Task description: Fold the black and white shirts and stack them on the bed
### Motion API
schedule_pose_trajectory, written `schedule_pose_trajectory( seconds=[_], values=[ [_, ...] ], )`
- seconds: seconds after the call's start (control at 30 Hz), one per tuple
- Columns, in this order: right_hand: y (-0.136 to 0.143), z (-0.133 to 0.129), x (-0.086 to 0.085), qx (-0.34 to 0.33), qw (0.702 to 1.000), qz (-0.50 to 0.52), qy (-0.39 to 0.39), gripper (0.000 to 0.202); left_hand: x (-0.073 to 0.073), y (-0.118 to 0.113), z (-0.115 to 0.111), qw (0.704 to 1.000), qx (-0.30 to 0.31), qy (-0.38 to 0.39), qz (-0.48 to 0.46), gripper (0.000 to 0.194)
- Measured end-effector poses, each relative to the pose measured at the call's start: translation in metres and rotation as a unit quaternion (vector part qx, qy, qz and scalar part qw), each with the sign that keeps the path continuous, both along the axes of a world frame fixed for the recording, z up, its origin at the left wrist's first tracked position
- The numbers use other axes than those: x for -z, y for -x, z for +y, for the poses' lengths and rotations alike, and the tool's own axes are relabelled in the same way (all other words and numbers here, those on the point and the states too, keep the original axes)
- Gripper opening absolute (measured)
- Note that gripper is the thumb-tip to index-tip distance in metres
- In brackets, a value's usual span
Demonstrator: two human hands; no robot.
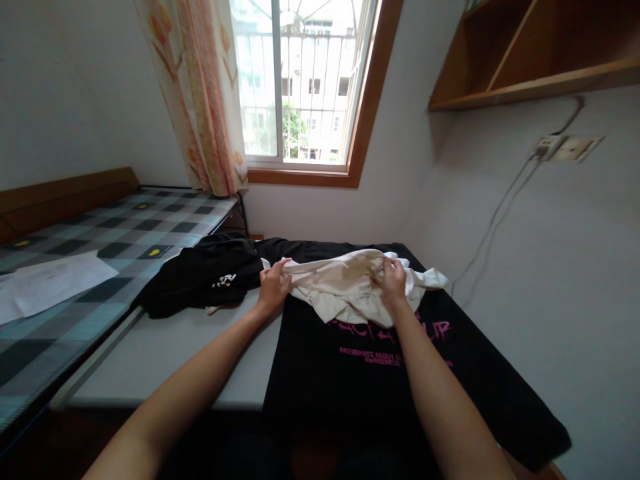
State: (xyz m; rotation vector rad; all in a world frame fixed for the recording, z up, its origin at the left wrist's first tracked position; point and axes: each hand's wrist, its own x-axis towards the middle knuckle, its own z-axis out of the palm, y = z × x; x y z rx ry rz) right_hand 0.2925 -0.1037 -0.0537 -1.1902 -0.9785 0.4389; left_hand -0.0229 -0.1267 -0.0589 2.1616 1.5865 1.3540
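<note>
- so the cream garment (345, 283) is bunched up toward the far side of the table (200, 363), mostly right of the middle; it's lying across the black shirt with pink lettering (345, 383)
- left hand (273, 288) has its fingers pinched on the left end of the cream cloth; the black garment with the white print (200, 277) is crumpled just to its left
- right hand (394, 281) is gripping a fold nearer the right end, thumb and fingers closed on it; one bit of cloth pokes out farther right, past that hand
- pink-lettered shirt is spread pretty flat over the right part of the table; the right forearm hides some of its print
- off to the left there's a bed with a checked cover (113, 223); papers (55, 283) lie on it; far side has a window (305, 87) and a flowery curtain (200, 93)
</note>
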Motion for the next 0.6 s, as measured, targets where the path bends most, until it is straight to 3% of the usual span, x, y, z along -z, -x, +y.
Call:
schedule_pose_trajectory(
  seconds=[0.13, 0.33, 0.47, 0.53, 0.6],
  values=[
    [-0.009, 0.008, 0.005, 0.009, 0.997, 0.076, 0.011, 0.046, 0.002, 0.002, 0.002, 1.0, -0.007, 0.002, 0.007, 0.038],
    [-0.005, 0.008, 0.005, 0.014, 0.998, 0.063, 0.009, 0.045, 0.0, 0.002, 0.001, 0.998, -0.042, 0.023, 0.045, 0.025],
    [-0.005, -0.002, -0.002, 0.111, 0.991, -0.069, -0.009, 0.043, -0.003, 0.003, 0.003, 0.999, -0.035, 0.031, 0.008, 0.03],
    [-0.005, -0.009, -0.006, 0.177, 0.969, -0.174, -0.011, 0.042, -0.003, 0.004, 0.005, 0.998, -0.017, 0.036, -0.048, 0.037],
    [-0.006, -0.014, -0.007, 0.198, 0.951, -0.239, 0.009, 0.044, -0.003, 0.004, 0.006, 0.992, 0.013, 0.044, -0.114, 0.04]
  ],
)
